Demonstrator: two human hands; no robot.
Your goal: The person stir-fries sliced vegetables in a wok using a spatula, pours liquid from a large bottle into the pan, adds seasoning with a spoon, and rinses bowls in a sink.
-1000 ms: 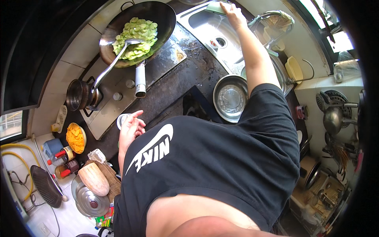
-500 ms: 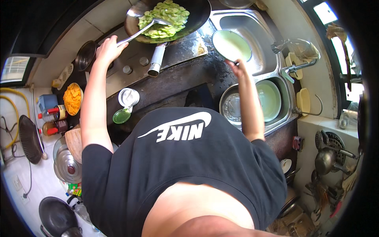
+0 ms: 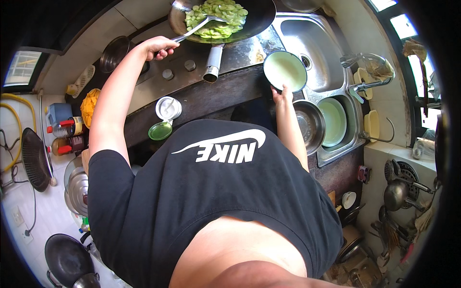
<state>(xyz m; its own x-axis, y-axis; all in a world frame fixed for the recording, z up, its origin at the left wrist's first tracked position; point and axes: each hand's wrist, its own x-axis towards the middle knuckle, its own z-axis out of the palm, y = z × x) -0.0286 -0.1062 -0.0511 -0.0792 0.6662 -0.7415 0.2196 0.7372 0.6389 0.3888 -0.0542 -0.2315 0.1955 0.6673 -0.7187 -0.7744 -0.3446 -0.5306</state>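
Observation:
My left hand point(image 3: 161, 47) is wrapped round the handle of a metal spatula point(image 3: 196, 28). The spatula's head rests among thin pale-green vegetable slices point(image 3: 219, 13) in a dark wok point(image 3: 259, 25) on the stove. My right hand point(image 3: 282, 94) grips the near rim of a pale-green enamel bowl point(image 3: 284, 72) with a dark edge. The bowl is held above the counter by the sink's left edge, its inside facing up and bare of food.
A double steel sink point(image 3: 312, 43) lies to the right, with a basin point(image 3: 333, 122) and steel pot point(image 3: 307, 126) at its near part. On the counter's front stands an opened white jar point(image 3: 168, 108) with a green lid point(image 3: 160, 130). Bottles point(image 3: 65, 127) stand far left.
My right hand has drawn the bowl nearer to me, away from the sink basin, and its inside shows more fully. My left hand still holds the spatula in the wok. The whole view has shifted.

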